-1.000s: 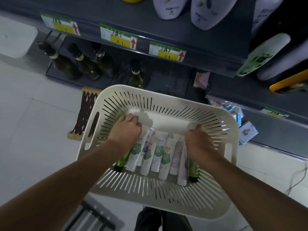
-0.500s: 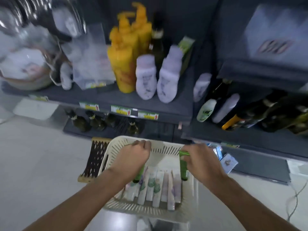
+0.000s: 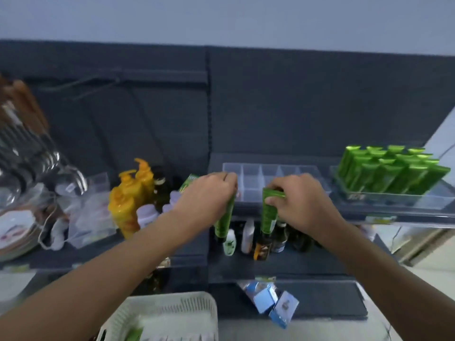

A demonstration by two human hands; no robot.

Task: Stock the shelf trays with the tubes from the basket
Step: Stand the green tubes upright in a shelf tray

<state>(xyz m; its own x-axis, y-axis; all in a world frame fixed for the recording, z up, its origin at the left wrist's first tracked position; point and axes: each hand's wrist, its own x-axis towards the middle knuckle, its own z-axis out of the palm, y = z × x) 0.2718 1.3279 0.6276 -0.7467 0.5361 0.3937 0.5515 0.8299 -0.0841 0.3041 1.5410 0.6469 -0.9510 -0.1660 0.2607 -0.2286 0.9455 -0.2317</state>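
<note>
– Two green tubes are in hand. Do we confirm one per hand?

– Confirmed. Our left hand (image 3: 209, 193) has its fingers curled round the upper end of the left tube (image 3: 225, 220), and the cap end hangs downward. Our right hand (image 3: 295, 200) pinches the flat crimped end of the right tube (image 3: 269, 212) between thumb and fingers.

– Position relative to the trays?

– Both tubes hang roughly upright, just in front of the clear divided tray (image 3: 270, 173) on the upper shelf. To the right of it, a second tray (image 3: 394, 200) holds standing tubes (image 3: 389, 173) in rows.

– Basket location?

– We find the white basket (image 3: 172, 308) at the lower edge of the view, beneath our left forearm. A few tubes show inside it, blurred. Yellow pump bottles (image 3: 128, 200) stand on the shelf to the left.
</note>
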